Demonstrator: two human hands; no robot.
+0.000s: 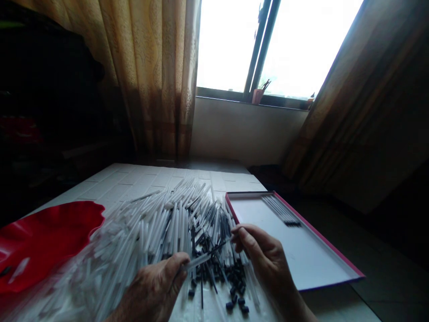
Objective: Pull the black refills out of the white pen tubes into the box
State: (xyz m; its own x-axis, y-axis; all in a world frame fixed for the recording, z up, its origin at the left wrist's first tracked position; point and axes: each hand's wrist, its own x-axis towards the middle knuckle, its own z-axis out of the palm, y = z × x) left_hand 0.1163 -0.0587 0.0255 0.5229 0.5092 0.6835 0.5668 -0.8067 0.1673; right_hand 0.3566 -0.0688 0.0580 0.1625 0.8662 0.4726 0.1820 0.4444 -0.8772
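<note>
My left hand pinches a clear pen barrel between thumb and fingers, low over the table. My right hand is closed on a thin pen refill with a dark section. The refill's left end meets the open end of the barrel; how far it sits inside, I cannot tell. Beneath and behind both hands spreads a big heap of clear barrels. Dark refills lie among them on the right. Several small dark caps are scattered between my hands.
To the right lies a shallow white tray with a red rim, holding a row of pens along its far right side. A red scalloped dish stands at the left. Beyond the white table are curtains and a window.
</note>
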